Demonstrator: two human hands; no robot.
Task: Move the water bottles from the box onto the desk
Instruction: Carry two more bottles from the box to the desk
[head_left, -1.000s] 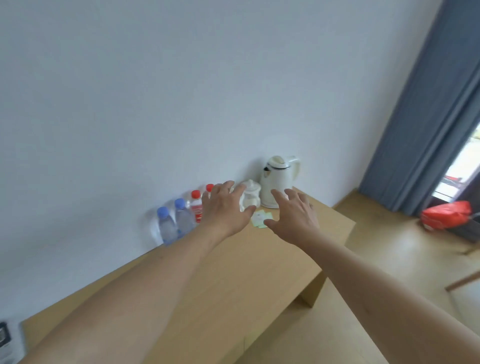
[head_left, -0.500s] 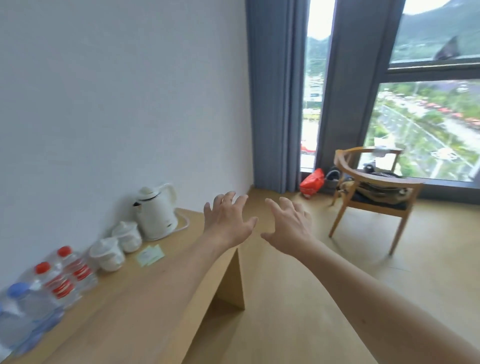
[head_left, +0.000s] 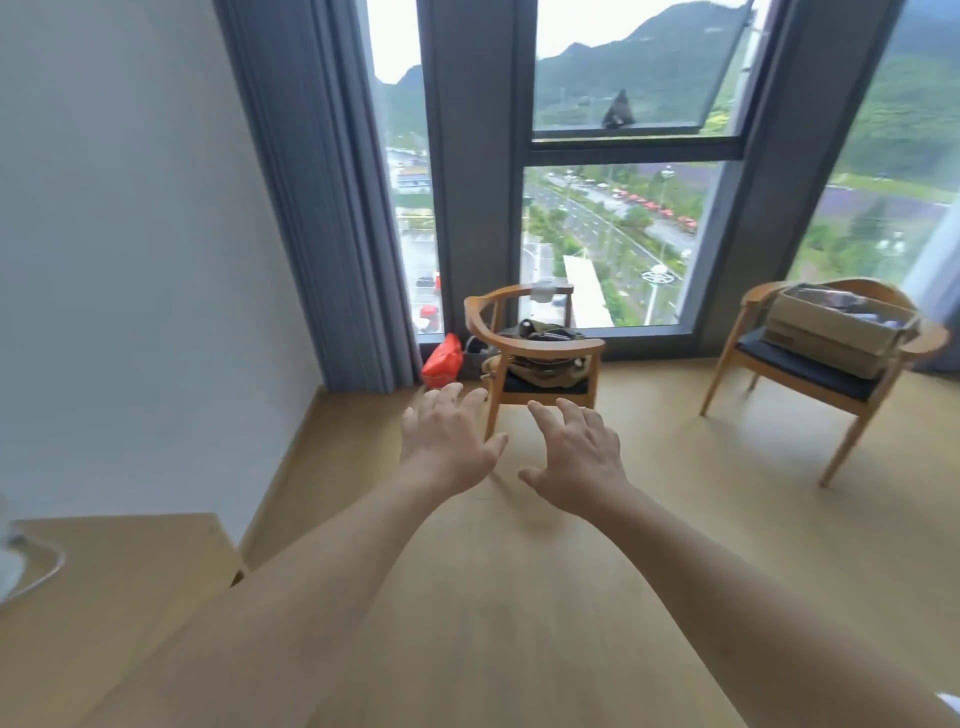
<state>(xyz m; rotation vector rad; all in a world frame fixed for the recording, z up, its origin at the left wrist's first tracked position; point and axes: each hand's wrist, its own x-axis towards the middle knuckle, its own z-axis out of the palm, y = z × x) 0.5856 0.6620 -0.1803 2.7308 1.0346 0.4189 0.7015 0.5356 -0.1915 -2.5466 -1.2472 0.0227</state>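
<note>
Item: left hand (head_left: 447, 447) and right hand (head_left: 576, 462), both empty, fingers spread and relaxed, held side by side but apart, palms down over the wooden floor (head_left: 519, 597)
Item: cardboard box (head_left: 836, 330), resting on the seat of the right-hand chair (head_left: 810, 374) by the window; contents too blurred to identify, no bottles discernible
Relation: box lay ahead and well to the right of both hands, its long axis running left to right across the seat; right hand was the nearer
Item: desk (head_left: 114, 597), corner only, low at the left, on the side away from the box
Judgement: fetching leg, box yet to be reached
</note>
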